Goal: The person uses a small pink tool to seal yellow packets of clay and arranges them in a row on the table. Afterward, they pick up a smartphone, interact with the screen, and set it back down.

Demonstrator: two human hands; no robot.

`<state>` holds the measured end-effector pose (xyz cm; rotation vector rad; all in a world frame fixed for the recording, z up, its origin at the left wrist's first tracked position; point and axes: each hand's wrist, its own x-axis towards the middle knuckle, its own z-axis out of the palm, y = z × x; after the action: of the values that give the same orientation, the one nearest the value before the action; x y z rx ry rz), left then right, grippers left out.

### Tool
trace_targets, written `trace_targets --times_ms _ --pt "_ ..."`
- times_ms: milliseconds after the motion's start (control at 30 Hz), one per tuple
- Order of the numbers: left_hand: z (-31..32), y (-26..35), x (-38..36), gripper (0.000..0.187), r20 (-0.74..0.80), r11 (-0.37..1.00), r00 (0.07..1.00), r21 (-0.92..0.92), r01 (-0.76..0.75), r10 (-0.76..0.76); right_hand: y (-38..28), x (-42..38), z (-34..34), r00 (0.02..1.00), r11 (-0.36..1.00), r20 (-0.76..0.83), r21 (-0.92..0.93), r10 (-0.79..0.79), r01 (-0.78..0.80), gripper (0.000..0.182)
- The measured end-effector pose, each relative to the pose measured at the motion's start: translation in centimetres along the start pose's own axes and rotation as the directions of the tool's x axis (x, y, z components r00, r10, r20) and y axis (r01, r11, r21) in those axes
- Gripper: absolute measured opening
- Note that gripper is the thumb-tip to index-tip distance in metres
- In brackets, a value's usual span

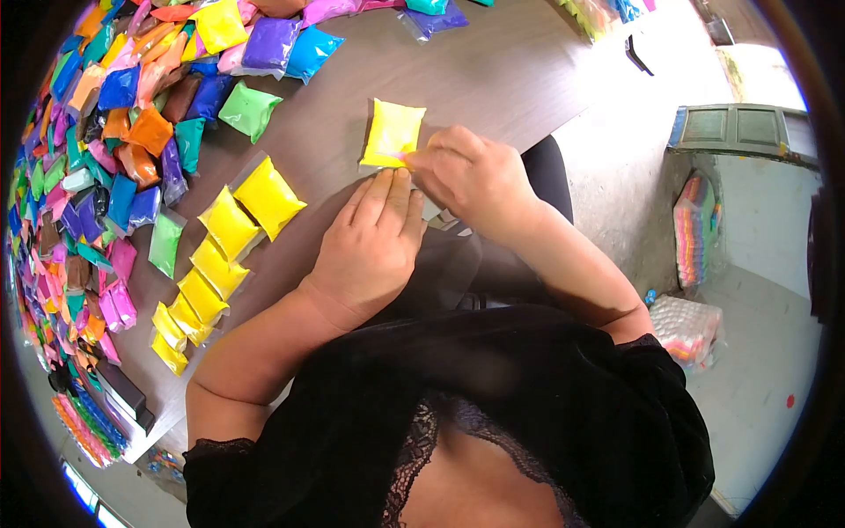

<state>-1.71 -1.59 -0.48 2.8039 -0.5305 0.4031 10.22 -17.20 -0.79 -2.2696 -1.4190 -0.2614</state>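
Note:
A yellow packet in clear film (393,132) lies on the brown table near its front edge. My left hand (373,233) rests flat with its fingers stretched out, the fingertips at the packet's lower edge. At the packet's lower right corner, my right hand (471,176) has its fingers pinched together; what is between them is too small to make out. Left of my left hand lies a slanting row of several yellow packets, among them a large one (269,199) at the upper end and a small one (168,354) at the lower end.
A big pile of coloured packets (145,132) covers the table's left side. A green packet (165,242) lies beside the yellow row. A dark box (123,392) stands at the lower left corner. Right of the table are the floor, a grey-green cabinet (739,126) and a wrapped bundle (687,330).

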Motion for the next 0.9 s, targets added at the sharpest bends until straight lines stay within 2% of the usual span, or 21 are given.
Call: trace_targets --times_ms 133,200,233,300,333,367,433,467,500,533,567,600,667,700,733,767,800,867,900 --pt "0.0 0.0 0.0 0.032 0.010 1.000 1.000 0.002 0.010 -0.010 0.2 0.5 -0.5 1.000 0.997 0.013 0.078 -0.004 0.003 0.016" --pt "0.0 0.0 0.0 0.032 0.015 1.000 1.000 0.001 0.009 -0.009 1.0 1.1 -0.2 0.983 0.985 -0.127 0.131 0.133 -0.116 0.017" --pt "-0.1 0.1 0.1 0.032 0.021 1.000 1.000 0.005 0.007 -0.007 0.8 1.1 -0.2 0.983 0.985 -0.129 0.130 0.133 -0.116 0.017" --pt "-0.1 0.0 0.2 0.032 0.021 1.000 1.000 0.012 0.000 0.000 0.3 0.9 -0.4 0.987 0.997 0.141 0.005 -0.075 0.075 0.020" --pt "0.0 0.0 0.2 0.032 0.021 1.000 1.000 -0.001 0.011 -0.011 -0.3 0.6 -0.6 0.993 0.994 0.112 0.103 -0.038 0.027 0.018" --pt "0.0 0.1 0.2 0.032 0.023 1.000 0.999 -0.015 0.023 -0.023 0.2 0.4 -0.4 0.993 0.995 0.112 0.101 -0.039 0.027 0.018" --pt "-0.1 -0.1 0.1 0.031 0.004 1.000 1.000 -0.005 0.005 -0.005 1.5 0.8 -0.1 0.974 0.972 -0.062 -0.100 -0.218 0.211 0.017" --pt "-0.1 -0.2 0.1 0.030 -0.012 1.000 1.000 0.005 -0.014 0.014 1.9 1.0 -0.3 0.984 0.991 -0.178 0.128 -0.007 0.030 0.018" --pt "-0.2 -0.2 0.2 0.030 -0.012 1.000 1.000 0.006 -0.016 0.016 2.2 1.3 -0.5 0.984 0.991 -0.179 0.128 -0.006 0.030 0.018" --pt "-0.2 -0.2 0.3 0.029 -0.022 1.000 1.000 0.004 -0.016 0.016 2.4 1.4 -0.6 0.933 0.893 -0.120 0.353 0.339 -0.279 0.018" --pt "-0.2 -0.3 0.4 0.027 -0.034 1.000 0.999 0.001 -0.018 0.018 2.7 1.6 -0.7 0.778 0.655 0.011 0.532 0.628 -0.537 0.018" --pt "-0.2 -0.4 0.5 0.027 -0.034 1.000 0.999 0.001 -0.024 0.024 3.0 1.6 -0.7 0.735 0.545 0.065 0.628 0.675 -0.555 0.019" --pt "-0.2 -0.6 0.5 0.024 -0.033 0.988 0.997 -0.139 -0.070 0.066 3.0 1.7 -0.4 0.735 0.526 0.041 0.672 0.677 -0.522 0.018" --pt "-0.4 -0.8 0.4 0.024 -0.029 0.987 0.997 -0.140 -0.076 0.073 3.0 1.7 -0.3 0.734 0.505 0.019 0.714 0.679 -0.485 0.018" --pt "-0.7 -0.9 0.4 0.022 -0.069 0.968 0.993 -0.227 -0.109 0.095 3.4 1.5 -0.4 0.729 0.501 0.016 0.717 0.684 -0.486 0.018" --pt "-1.0 -1.2 0.3 0.021 -0.107 0.940 0.988 -0.310 -0.142 0.114 4.1 1.2 -0.5 0.753 0.462 0.095 0.738 0.651 -0.492 0.020" --pt "-1.0 -1.7 0.3 0.021 -0.096 0.940 0.988 -0.308 -0.148 0.124 4.3 1.2 -0.5 0.772 0.419 0.171 0.758 0.612 -0.500 0.022" --pt "-0.9 -2.8 0.9 0.028 -0.234 0.954 0.972 -0.297 -0.052 -0.019 4.5 1.1 -0.7 0.765 0.407 0.198 0.751 0.613 -0.520 0.024" --pt "-0.7 -3.0 1.3 0.028 -0.219 0.956 0.976 -0.288 -0.061 -0.004 4.4 1.1 -0.9 0.765 0.406 0.229 0.737 0.602 -0.540 0.026"
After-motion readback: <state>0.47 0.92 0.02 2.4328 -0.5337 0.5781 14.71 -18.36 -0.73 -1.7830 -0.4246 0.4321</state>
